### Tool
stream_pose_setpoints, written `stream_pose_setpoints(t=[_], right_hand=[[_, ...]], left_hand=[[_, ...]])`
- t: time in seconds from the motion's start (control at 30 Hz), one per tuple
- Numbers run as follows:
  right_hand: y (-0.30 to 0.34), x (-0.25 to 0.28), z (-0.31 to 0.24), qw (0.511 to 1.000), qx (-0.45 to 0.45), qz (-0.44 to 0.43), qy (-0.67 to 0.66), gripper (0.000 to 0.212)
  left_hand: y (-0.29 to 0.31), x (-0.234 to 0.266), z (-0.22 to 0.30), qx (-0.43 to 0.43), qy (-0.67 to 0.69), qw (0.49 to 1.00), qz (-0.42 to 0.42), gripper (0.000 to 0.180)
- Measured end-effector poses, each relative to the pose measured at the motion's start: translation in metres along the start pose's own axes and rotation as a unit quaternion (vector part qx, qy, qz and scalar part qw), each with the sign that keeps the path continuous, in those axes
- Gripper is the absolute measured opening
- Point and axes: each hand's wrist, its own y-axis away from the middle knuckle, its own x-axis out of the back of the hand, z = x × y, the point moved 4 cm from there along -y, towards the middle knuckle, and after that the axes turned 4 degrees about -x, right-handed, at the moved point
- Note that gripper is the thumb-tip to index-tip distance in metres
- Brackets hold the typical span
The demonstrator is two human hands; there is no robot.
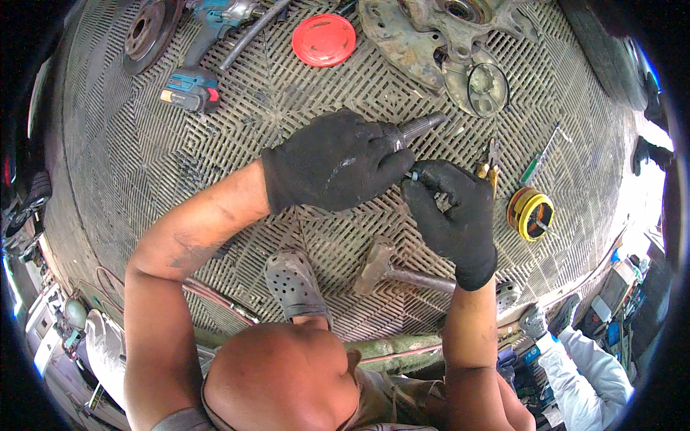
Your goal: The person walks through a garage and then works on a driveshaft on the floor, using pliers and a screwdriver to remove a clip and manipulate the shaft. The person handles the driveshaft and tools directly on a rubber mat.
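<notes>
My left hand (338,161), in a black glove, is wrapped round a dark splined metal shaft (422,127) whose narrow end points up and to the right. Close beside it, my gloved right hand (454,215) has thumb and fingers pinched together. A small pale-blue bit (412,175) shows at those fingertips, too small to name. Just beyond the right hand lie pliers (493,161) with yellowish handles. Below the hands rests a hammer (375,267), its handle running under my right wrist. A yellow tub (533,215) with dark contents stands to the right.
A cordless impact wrench (205,43), brake disc (149,36), red lid (323,40) and rusty wheel hub with shield (402,43) lie on the slatted mat. A green-handled screwdriver (535,165) lies right. My clog (291,280) is near; another person's grey trousers (586,381) show lower right.
</notes>
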Motion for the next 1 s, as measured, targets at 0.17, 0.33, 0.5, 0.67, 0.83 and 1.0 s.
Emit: stream_pose_setpoints(t=[0.17,0.33,0.5,0.67,0.83,1.0], right_hand=[[0.002,-0.005,0.004,1.0,-0.021,-0.009,-0.008,0.014],[0.002,-0.007,0.008,0.999,-0.024,-0.016,-0.016,0.013],[-0.004,-0.006,0.0,0.999,-0.005,-0.031,0.012,0.012],[-0.005,-0.006,0.0,0.999,-0.014,-0.027,0.02,0.013],[-0.004,-0.005,0.0,1.0,-0.026,0.007,-0.015,0.016],[-0.002,-0.005,-0.001,0.999,-0.03,0.01,-0.01,0.015]], left_hand=[[-0.002,0.0,-0.001,-0.003,0.02,0.999,-0.037,0.031],[-0.002,-0.002,0.001,-0.035,-0.007,0.999,-0.024,0.026],[-0.006,0.004,0.0,-0.007,0.033,0.997,-0.073,0.027],[0.0,-0.01,-0.006,0.058,0.065,0.994,-0.059,0.028],[0.009,0.002,-0.007,0.058,0.056,0.996,0.03,0.048],[0.01,0.002,-0.004,0.002,-0.01,1.0,0.002,0.058]])
